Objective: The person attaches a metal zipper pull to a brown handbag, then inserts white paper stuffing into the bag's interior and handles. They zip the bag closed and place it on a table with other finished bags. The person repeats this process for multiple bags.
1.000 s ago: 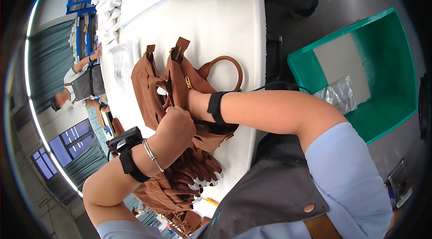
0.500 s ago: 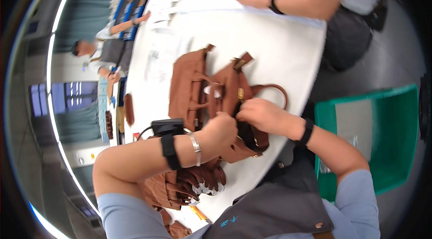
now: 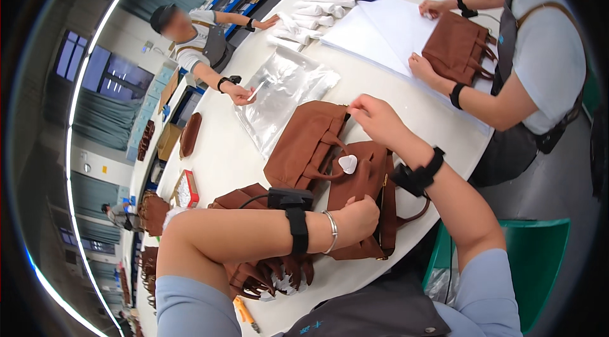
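Observation:
A brown handbag (image 3: 352, 175) lies in front of me, a white round tag (image 3: 347, 164) on it and a gold zip along its opening. My left hand (image 3: 358, 218) is closed on the bag's near side, by the opening. Beyond the bag's far end, my right hand (image 3: 379, 120) is raised, its fingers bent and pinched together. Whether anything is between them is too small to tell. Just left of those fingertips is the corner of a second brown handbag (image 3: 304, 137), lying against the first.
Clear plastic bags (image 3: 285, 86) lie beyond the handbags, near a co-worker's hand (image 3: 241, 94). At right, another person holds a brown bag (image 3: 453, 48) on white sheets. More brown bags lie under my left forearm, near an orange-handled cutter (image 3: 246, 315). A green bin (image 3: 536, 267) stands at right.
My right hand has left the handbag's opening and moved up and away, past its far end. My left hand stays on the bag. The whole view has shifted, showing more of the table.

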A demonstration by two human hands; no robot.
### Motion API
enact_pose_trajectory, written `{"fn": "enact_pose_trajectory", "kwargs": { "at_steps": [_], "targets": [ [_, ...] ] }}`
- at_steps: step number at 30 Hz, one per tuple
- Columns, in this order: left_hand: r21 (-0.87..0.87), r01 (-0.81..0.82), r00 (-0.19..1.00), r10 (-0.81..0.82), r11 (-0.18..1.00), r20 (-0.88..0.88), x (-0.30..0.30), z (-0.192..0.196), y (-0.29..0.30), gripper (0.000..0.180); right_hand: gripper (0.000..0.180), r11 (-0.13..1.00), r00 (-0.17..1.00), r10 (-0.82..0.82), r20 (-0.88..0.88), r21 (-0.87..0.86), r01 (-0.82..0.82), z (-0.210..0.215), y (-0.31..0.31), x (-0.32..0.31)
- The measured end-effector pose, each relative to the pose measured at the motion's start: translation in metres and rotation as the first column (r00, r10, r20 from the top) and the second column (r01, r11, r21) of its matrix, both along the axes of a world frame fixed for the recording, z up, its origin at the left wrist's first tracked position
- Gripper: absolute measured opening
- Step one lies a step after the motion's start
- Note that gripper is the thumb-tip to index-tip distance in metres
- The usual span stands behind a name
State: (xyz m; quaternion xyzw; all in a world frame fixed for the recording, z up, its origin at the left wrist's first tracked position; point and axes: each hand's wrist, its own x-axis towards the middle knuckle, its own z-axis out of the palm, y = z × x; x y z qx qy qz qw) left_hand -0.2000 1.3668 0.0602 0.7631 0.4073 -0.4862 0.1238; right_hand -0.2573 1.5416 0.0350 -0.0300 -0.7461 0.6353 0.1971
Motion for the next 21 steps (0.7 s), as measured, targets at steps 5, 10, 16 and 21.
{"fn": "enact_pose_trajectory", "kwargs": {
  "at_steps": [5, 10, 16, 21],
  "targets": [
    [0.023, -0.096, 0.991, 0.093, 0.995, 0.100, 0.008, 0.008, 0.016, 0.020, 0.020, 0.876, 0.978, 0.187, 0.094, 0.434, -0.209, 0.014, -0.005, -0.113],
    [0.180, -0.090, 0.988, 0.065, 0.980, 0.142, 0.006, -0.011, -0.001, 0.019, 0.022, 0.605, 0.930, 0.333, 0.157, 0.720, -0.339, 0.008, -0.050, -0.174],
    [0.112, -0.007, 0.988, -0.010, 0.994, 0.152, -0.002, 0.017, -0.002, 0.023, 0.040, 0.209, 0.791, 0.455, 0.409, 0.814, -0.541, -0.027, -0.076, -0.182],
    [0.176, -0.021, 0.984, -0.010, 0.984, 0.176, -0.005, 0.018, -0.006, 0.024, 0.040, 0.204, 0.831, 0.389, 0.398, 0.842, -0.499, -0.040, -0.084, -0.192]
  ]
}}
